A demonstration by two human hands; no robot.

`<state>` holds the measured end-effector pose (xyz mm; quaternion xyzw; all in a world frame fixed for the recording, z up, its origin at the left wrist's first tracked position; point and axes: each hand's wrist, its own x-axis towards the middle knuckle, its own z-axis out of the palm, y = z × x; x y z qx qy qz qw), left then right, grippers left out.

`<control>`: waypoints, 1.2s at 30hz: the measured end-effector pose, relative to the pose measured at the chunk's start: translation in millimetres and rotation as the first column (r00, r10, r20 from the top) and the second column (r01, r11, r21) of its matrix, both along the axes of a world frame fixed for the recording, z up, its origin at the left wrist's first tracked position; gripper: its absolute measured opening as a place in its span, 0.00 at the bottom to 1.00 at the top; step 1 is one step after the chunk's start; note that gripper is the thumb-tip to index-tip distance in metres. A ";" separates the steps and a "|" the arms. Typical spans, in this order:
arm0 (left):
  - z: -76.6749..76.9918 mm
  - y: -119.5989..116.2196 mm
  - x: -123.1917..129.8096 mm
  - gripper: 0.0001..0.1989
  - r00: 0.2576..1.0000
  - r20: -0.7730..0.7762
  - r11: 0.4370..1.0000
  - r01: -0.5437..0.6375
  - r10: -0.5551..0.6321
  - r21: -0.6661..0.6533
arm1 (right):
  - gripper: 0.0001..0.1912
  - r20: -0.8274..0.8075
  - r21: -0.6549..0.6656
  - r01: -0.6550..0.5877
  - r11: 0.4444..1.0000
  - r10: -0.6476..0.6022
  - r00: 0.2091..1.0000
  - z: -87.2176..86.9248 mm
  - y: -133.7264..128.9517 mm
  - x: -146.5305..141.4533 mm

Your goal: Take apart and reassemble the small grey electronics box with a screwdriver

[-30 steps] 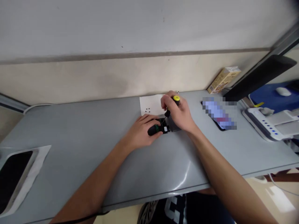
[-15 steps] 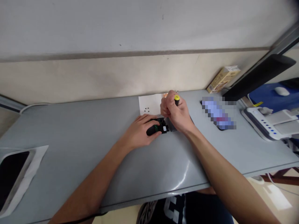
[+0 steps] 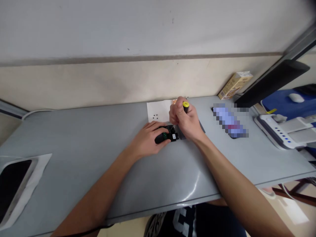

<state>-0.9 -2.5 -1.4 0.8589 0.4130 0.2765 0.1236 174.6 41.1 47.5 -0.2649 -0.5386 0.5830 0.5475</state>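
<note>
Fingers of our right hand [image 3: 186, 121] are curled in a fist around a black screwdriver-like tool with a round yellow end cap [image 3: 186, 105], while those of our left hand [image 3: 148, 138] pinch a small black plastic device with a white label and a green patch [image 3: 169, 136]. The device lies on the smooth grey worktop [image 3: 98, 138], just in front of a white paper sheet [image 3: 160, 107] that carries a few tiny dark pieces [image 3: 155, 116], probably screws.

What has just changed is our right hand: a second ago its grasp is looser and the tool's lower end shows, whereas now the fist wraps more fully and hides it. We judge that this gives us firmer control for working at the device. Our left hand stays put, apparently steadying the device. Whether the tip touches it, we cannot tell.
</note>
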 end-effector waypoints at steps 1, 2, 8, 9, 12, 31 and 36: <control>0.2 0.0 0.0 0.10 1.000 0.002 1.000 0.000 0.000 0.002 | 0.30 -0.002 -0.013 -0.001 1.000 0.001 1.000 1.2 0.3 0.4; 0.4 0.1 -0.1 0.10 1.000 0.004 1.000 0.001 -0.001 0.005 | 0.30 -0.007 -0.027 -0.002 1.000 0.002 1.000 2.6 0.7 0.9; 1.2 0.2 -0.4 0.10 1.000 0.004 1.000 0.002 -0.002 0.008 | 0.26 -0.080 -0.091 -0.065 0.994 0.058 0.995 8.7 4.0 6.4; 1.2 0.2 -0.5 0.09 1.000 0.002 1.000 0.002 -0.002 0.007 | 0.25 -0.092 -0.088 -0.068 0.994 0.059 0.994 8.5 4.7 7.8; 0.9 0.4 -0.7 0.09 1.000 -0.002 1.000 0.005 -0.005 0.008 | 0.24 -0.127 -0.085 -0.060 0.995 0.049 0.991 5.9 7.0 11.8; 1.6 0.4 -1.2 0.10 1.000 -0.011 1.000 0.015 -0.014 0.011 | 0.27 -0.110 -0.120 -0.064 0.991 0.050 0.993 1.5 14.0 22.3; 0.9 0.0 -1.3 0.10 1.000 -0.016 1.000 0.012 -0.012 0.011 | 0.29 -0.056 -0.072 0.029 0.997 -0.033 0.998 -3.7 16.4 19.1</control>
